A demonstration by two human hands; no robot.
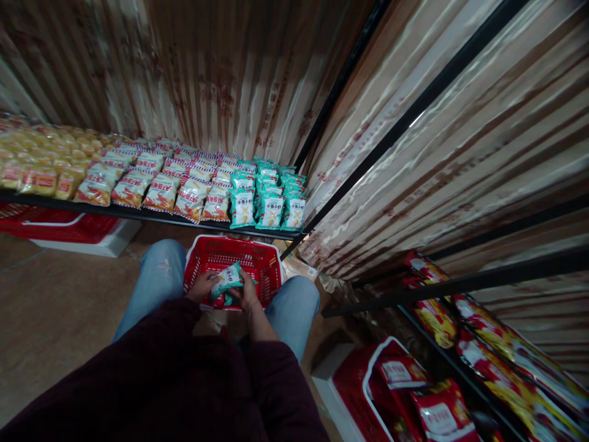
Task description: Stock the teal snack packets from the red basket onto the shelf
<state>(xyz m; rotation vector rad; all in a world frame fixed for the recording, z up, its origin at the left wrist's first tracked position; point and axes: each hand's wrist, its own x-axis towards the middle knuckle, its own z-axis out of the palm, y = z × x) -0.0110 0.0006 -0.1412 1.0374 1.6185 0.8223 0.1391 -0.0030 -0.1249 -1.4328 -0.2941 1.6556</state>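
Observation:
A red shopping basket [264, 252] stands between my knees below the shelf. Over its near part, my left hand [201, 287] and my right hand [248, 291] hold a teal and white snack bag [227, 277] from its two sides, fingers closed on it. Beneath this bag, more teal packaging shows by my right fingers; how many bags lie there is hidden. Matching teal bags [270, 212] stand in rows at the shelf's right end, beside red and white snack bags [162, 189].
Yellow packs [41, 178] fill the left of the black shelf [138, 213]. Another red basket [87, 226] sits below it. At lower right are a basket of red bags [352, 393] and a rack with red and yellow packs [497, 344]. Black metal bars [368, 162] slant at the right.

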